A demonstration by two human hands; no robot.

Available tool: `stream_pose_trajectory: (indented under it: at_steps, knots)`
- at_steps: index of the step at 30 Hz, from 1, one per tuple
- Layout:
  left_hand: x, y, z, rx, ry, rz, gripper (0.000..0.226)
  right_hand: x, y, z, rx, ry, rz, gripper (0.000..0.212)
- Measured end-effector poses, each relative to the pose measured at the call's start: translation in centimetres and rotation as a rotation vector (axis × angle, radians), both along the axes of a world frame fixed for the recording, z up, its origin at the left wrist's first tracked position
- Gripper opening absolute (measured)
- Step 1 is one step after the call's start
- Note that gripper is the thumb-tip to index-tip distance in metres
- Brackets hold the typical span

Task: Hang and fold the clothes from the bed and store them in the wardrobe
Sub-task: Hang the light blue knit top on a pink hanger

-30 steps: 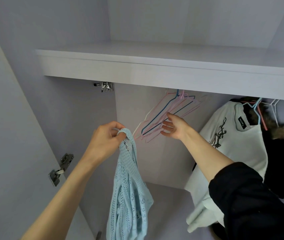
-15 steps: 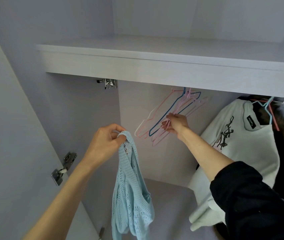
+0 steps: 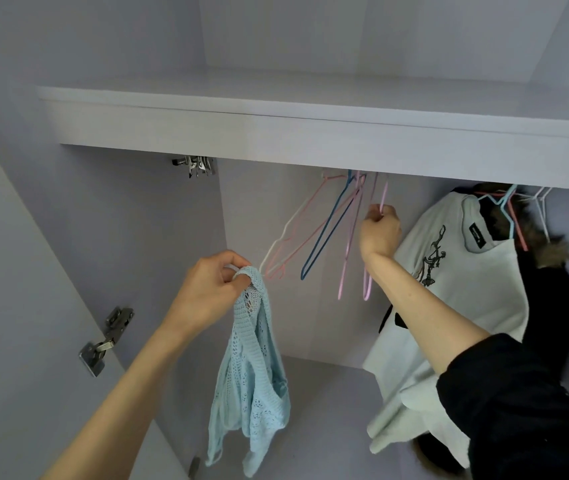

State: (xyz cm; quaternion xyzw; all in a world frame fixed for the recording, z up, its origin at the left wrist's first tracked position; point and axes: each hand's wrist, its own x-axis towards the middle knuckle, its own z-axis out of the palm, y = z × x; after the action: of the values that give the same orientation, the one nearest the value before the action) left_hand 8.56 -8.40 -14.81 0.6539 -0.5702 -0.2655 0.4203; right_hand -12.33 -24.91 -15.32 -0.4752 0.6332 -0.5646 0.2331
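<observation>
Head view: left hand fingers pinch the blue knit top; right hand fingers grip a lilac hanger.

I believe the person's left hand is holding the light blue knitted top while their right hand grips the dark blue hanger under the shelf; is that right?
Not quite. The head view shows the right hand gripping a lilac hanger, not the dark blue hanger, which hangs untouched to its left. The rest stands: the left hand holds the light blue knitted top, and the hangers hang under the shelf.
</observation>
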Motion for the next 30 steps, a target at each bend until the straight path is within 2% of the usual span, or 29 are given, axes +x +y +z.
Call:
stream_pose_trajectory:
  at_steps: [6, 10, 12, 14, 17, 20, 24, 30]
  knots:
    - [-1.2, -0.1, -0.9, 0.017, -0.074, 0.048, 0.017, -3.6, 2.1, -3.6, -0.021, 0.047, -0.042, 0.020]
    - [-2.6, 0.2, -2.4, 0.060, -0.093, 0.071, 0.012, -5.6, 5.8, -7.7, -0.051, -0.118, -0.093, 0.050]
    - [-3.4, 0.3, -3.6, 0.103, -0.129, 0.059, 0.011, -6.8, 8.1, -9.9, -0.065, -0.217, -0.062, 0.054]
    - [-3.9, 0.2, -4.6, 0.149, -0.178, 0.041, 0.010, -7.5, 9.2, -11.0, 0.001, -0.287, 0.047, 0.049]
    - [-4.7, 0.1, -6.3, 0.219, -0.240, 0.008, 0.026, -8.5, 9.5, -11.8, 0.233, -0.286, 0.149, 0.039]
    - [-5.4, 0.0, -7.8, 0.318, -0.155, -0.003, 0.029, -9.8, 10.2, -13.8, 0.419, -0.207, 0.062, 0.040]
    - [-4.9, -0.2, -9.4, 0.441, 0.137, 0.084, 0.020, -11.8, 12.0, -16.0, 0.596, -0.134, 0.083, 0.035]
    - [-4.4, -0.5, -11.4, 0.388, 0.186, 0.249, 0.027, -13.1, 13.7, -16.0, 0.498, -0.125, 0.213, 0.033]
